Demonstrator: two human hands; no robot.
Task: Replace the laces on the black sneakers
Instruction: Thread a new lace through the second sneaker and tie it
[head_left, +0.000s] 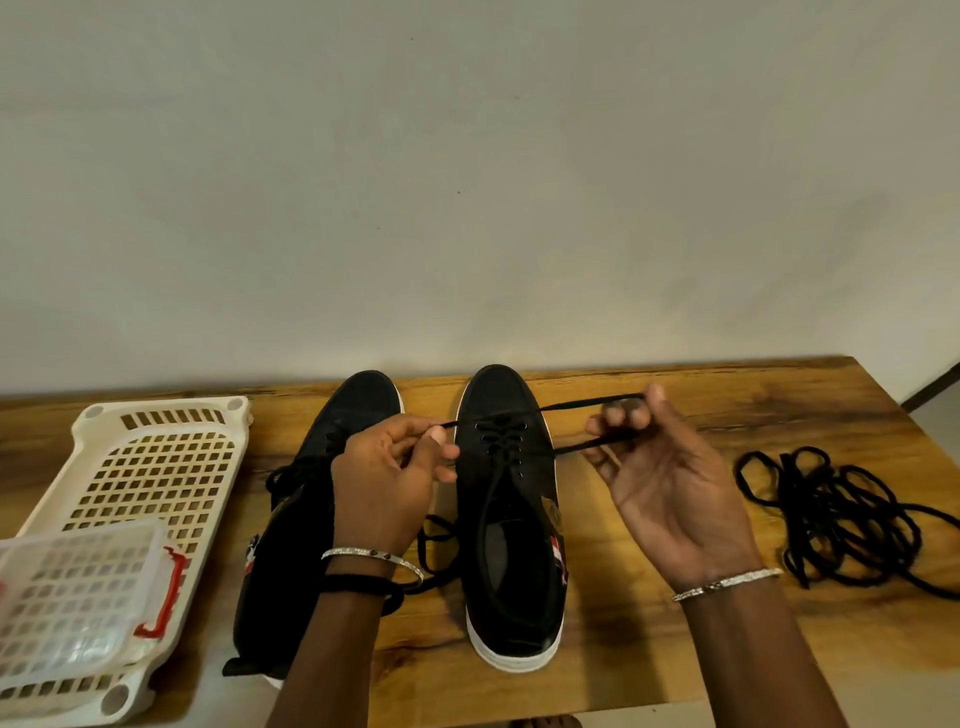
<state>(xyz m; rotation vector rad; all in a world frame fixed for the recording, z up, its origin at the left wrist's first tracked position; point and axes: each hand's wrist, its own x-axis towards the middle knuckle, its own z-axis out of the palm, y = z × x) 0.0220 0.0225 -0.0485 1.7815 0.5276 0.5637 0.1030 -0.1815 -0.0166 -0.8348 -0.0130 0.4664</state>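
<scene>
Plain grey wall (467, 156) fills the upper part of the view, and below it stands a wooden table (727, 415) with a strong dark grain. On the table two black sneakers with white soles lie side by side, toes toward the wall.

The right sneaker (540, 493) is laced through its front eyelets. The lace (582, 402) goes out to both sides. The left hand (384, 483) pinches one end of it between thumb and forefinger, just above the gap between the shoes. The right hand (665, 483), palm up, has its fingers curled round the other part, which makes a loop back to the shoe.

Each sneaker has a small red and white patch (557, 551) on its side, but it is too small to read. The left forearm covers much of the left sneaker (291, 545).

Both wrists carry a thin silver bracelet (727, 583). To the right, apart from the shoes, lies a tangled pile of black laces (831, 514). At the left is a white perforated basket (88, 431), and a smaller white box (72, 587) with a red clasp (166, 592) sits on its near end.
</scene>
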